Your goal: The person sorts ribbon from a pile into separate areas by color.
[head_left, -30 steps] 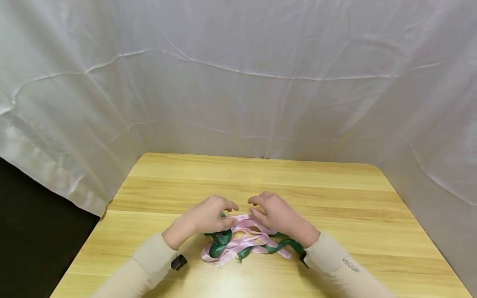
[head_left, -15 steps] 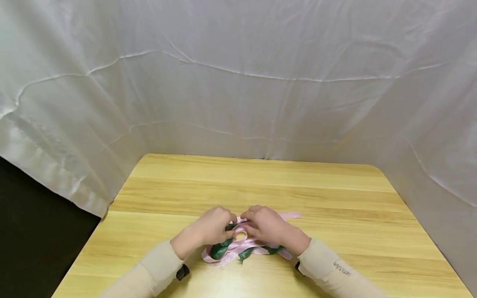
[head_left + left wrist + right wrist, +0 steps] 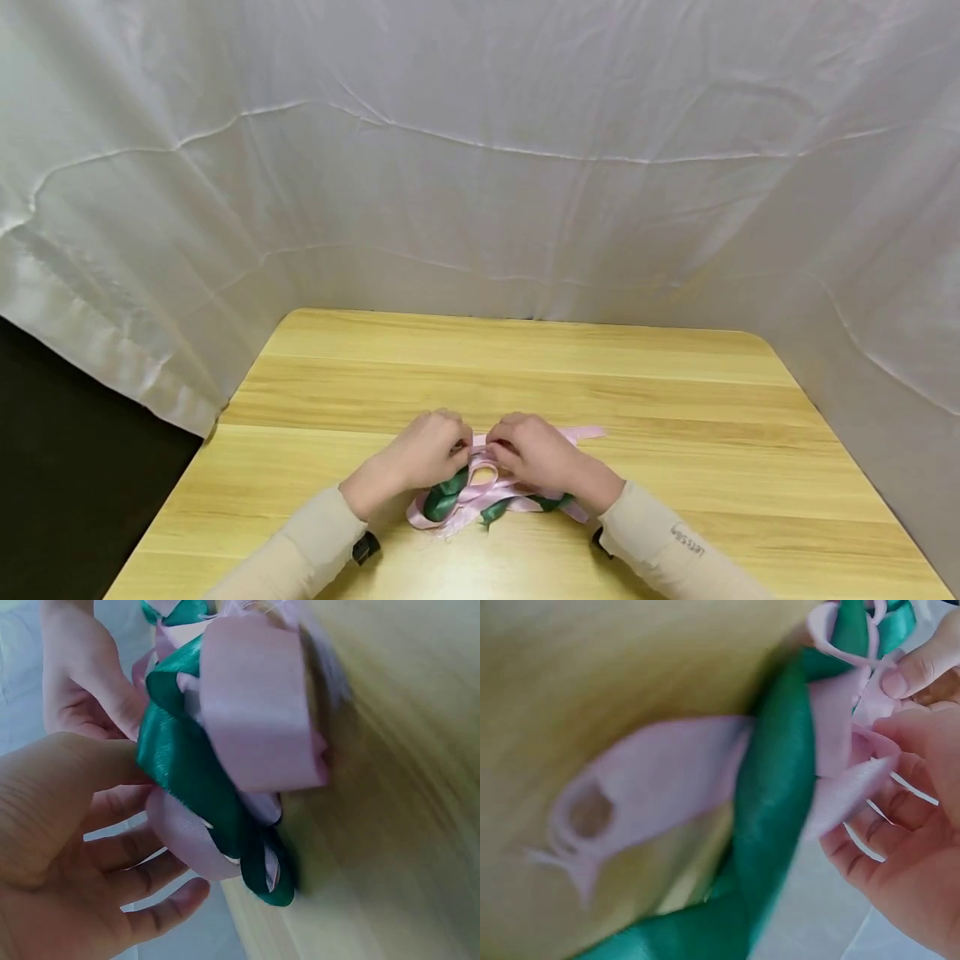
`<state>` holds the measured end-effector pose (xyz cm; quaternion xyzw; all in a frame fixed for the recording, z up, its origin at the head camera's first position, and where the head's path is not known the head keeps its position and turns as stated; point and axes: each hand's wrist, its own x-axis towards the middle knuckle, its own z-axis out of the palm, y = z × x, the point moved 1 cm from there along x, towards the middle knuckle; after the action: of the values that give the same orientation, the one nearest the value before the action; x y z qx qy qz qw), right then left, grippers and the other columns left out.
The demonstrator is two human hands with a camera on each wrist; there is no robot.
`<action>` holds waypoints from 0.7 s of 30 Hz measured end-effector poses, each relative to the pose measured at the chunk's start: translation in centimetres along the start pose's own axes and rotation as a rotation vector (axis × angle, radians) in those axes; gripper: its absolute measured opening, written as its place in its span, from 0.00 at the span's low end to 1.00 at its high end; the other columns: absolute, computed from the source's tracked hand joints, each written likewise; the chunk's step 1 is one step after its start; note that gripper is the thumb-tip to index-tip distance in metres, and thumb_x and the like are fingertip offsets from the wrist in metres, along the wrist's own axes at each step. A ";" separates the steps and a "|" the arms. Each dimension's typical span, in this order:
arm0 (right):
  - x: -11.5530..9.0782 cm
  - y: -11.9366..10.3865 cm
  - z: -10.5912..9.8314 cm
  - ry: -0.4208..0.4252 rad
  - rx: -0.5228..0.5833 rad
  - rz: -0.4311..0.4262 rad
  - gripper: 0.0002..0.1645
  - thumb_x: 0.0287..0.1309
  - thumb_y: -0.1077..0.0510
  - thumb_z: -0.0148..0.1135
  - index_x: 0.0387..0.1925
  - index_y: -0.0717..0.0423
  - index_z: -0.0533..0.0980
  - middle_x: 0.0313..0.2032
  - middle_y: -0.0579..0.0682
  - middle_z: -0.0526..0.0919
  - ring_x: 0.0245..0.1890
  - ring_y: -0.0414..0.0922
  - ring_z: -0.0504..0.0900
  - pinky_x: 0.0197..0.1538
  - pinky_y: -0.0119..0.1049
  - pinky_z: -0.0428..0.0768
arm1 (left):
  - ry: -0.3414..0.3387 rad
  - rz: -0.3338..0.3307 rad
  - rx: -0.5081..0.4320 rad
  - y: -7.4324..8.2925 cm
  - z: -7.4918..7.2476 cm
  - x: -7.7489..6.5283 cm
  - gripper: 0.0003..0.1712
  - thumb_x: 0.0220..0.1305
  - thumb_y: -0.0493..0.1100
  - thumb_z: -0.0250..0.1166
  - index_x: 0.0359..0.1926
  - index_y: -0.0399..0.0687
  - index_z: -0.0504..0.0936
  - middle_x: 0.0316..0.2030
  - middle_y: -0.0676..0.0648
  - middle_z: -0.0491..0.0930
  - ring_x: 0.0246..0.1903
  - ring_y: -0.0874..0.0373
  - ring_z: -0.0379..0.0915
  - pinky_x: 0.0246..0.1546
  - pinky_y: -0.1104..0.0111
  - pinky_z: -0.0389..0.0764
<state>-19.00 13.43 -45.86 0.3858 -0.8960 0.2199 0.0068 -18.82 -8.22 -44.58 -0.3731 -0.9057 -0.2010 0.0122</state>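
Observation:
Satin ribbons lie in a loose tangle on the table in front of me, one colour pink [image 3: 486, 500] and the other green [image 3: 442, 500]. My left hand [image 3: 416, 457] is at the tangle's far left and pinches ribbon between thumb and fingers; in the left wrist view, green ribbon [image 3: 180, 757] and a pink loop [image 3: 259, 705] hang beside the thumb. Just to its right, my right hand [image 3: 542, 457] pinches pink ribbon [image 3: 851, 791], its other fingers spread loosely beneath. A green ribbon length [image 3: 776, 787] runs past it. The fingertips are partly hidden behind ribbon.
The ribbons lie on a wood-grain table [image 3: 525, 367]. Pale cloth curtains [image 3: 480, 200] hang behind the table and along both sides. A dark area [image 3: 67, 467] shows at the lower left. A pink ribbon end [image 3: 588, 432] sticks out past the right hand.
Both hands have come down from above the tangle to its far side, and their fingers have closed on ribbon. A pink end now extends to the right behind the right hand.

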 end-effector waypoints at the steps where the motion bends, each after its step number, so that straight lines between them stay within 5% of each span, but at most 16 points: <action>1: 0.1 0.0 -0.2 0.007 0.031 0.013 0.10 0.76 0.57 0.61 0.44 0.54 0.86 0.37 0.44 0.87 0.36 0.35 0.79 0.44 0.32 0.82 | 0.020 -0.002 0.001 -0.1 -0.1 0.1 0.07 0.67 0.38 0.69 0.29 0.48 0.86 0.28 0.54 0.80 0.29 0.63 0.70 0.34 0.69 0.72; 6: 0.3 0.2 -1.5 0.059 0.200 0.091 0.11 0.77 0.57 0.57 0.43 0.55 0.85 0.37 0.44 0.87 0.33 0.36 0.80 0.39 0.30 0.81 | 0.130 0.009 -0.032 -0.3 -1.1 0.4 0.05 0.68 0.38 0.68 0.33 0.46 0.88 0.29 0.52 0.82 0.31 0.61 0.72 0.37 0.68 0.76; 10: 0.4 0.7 -2.7 0.112 0.269 0.138 0.11 0.77 0.57 0.57 0.42 0.54 0.84 0.36 0.46 0.88 0.31 0.40 0.80 0.34 0.30 0.78 | 0.154 -0.009 -0.147 -0.8 -2.1 0.6 0.07 0.71 0.39 0.67 0.34 0.45 0.87 0.27 0.54 0.79 0.28 0.63 0.68 0.32 0.71 0.73; 21: 0.2 2.5 -6.0 0.244 0.345 0.282 0.08 0.75 0.56 0.60 0.42 0.50 0.84 0.36 0.50 0.89 0.29 0.44 0.78 0.34 0.33 0.78 | 0.218 -0.166 -0.384 -3.0 -4.6 0.8 0.12 0.73 0.45 0.68 0.30 0.53 0.81 0.25 0.56 0.73 0.21 0.64 0.60 0.27 0.72 0.64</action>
<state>-21.81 17.22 -41.38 0.2232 -0.8826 0.4133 0.0184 -22.09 -11.33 -41.26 -0.2690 -0.8718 -0.4088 0.0222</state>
